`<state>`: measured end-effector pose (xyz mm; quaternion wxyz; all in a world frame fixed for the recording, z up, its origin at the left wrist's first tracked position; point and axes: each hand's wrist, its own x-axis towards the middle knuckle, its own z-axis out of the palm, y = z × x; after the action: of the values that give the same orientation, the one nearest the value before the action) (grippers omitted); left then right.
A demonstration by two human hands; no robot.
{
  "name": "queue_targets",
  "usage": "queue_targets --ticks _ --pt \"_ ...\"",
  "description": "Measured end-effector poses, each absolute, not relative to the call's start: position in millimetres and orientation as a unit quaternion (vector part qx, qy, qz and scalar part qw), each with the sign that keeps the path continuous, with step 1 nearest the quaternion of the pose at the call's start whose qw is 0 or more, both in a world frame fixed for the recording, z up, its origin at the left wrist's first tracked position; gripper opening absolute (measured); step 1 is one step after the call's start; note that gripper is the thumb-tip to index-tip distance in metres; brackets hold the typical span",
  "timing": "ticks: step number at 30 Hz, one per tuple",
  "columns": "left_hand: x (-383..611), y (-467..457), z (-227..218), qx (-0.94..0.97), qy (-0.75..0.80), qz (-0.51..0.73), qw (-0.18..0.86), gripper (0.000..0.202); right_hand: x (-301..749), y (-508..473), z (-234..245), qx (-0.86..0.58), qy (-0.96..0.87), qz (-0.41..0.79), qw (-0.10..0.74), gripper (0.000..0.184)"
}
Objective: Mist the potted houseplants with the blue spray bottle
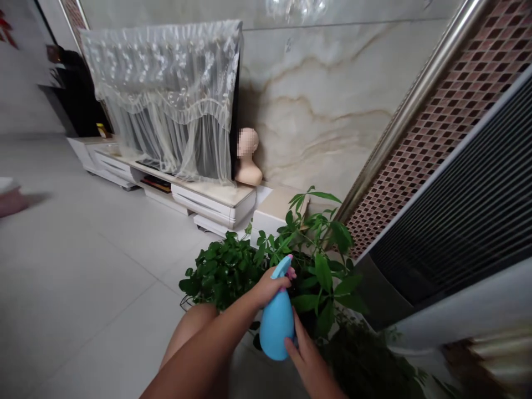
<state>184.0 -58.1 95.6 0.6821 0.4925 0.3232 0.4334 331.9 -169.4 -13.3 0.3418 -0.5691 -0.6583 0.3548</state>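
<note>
A light blue spray bottle (276,321) with a pink trigger hangs in front of me, nozzle pointing up and right toward leafy green potted plants (233,269). My left hand (271,285) is wrapped round the bottle's neck at the trigger. My right hand (305,349) presses against the lower right side of the bottle's body, fingers against it. A taller plant with larger leaves (322,260) stands just behind the nozzle. My bare knee (193,327) shows below the left arm.
A white low TV cabinet (211,202) runs along the marble wall, with a lace-covered TV (166,100) and a mannequin head (248,158) on it. A tall dark-grilled appliance (453,221) stands at the right. Pale floor tiles (75,277) spread to the left.
</note>
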Motion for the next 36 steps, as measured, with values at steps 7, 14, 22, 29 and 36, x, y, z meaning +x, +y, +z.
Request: queue_targets --ticks 7,14,22,29,36 --pt "195.6 -44.5 91.5 0.512 0.361 0.446 0.639 0.022 333.2 -158.7 -47.8 -0.579 -0.608 0.361 0.405 0.075" --pt "200.2 -40.6 95.2 0.555 0.376 0.405 0.622 0.022 334.3 -151.9 -47.3 -0.584 -0.612 0.369 0.385 0.074" --pt "201.7 -51.3 91.8 0.623 0.343 0.416 0.567 0.027 328.7 -155.3 -34.6 -0.606 -0.585 0.371 0.391 0.071" --pt "205.9 -59.3 90.5 0.614 0.351 0.424 0.566 0.024 331.9 -155.8 -20.3 -0.579 -0.579 0.347 0.457 0.061" --pt "209.5 -87.0 92.4 0.702 0.367 0.378 0.478 0.009 339.5 -137.0 7.8 -0.533 -0.682 0.212 0.454 0.087"
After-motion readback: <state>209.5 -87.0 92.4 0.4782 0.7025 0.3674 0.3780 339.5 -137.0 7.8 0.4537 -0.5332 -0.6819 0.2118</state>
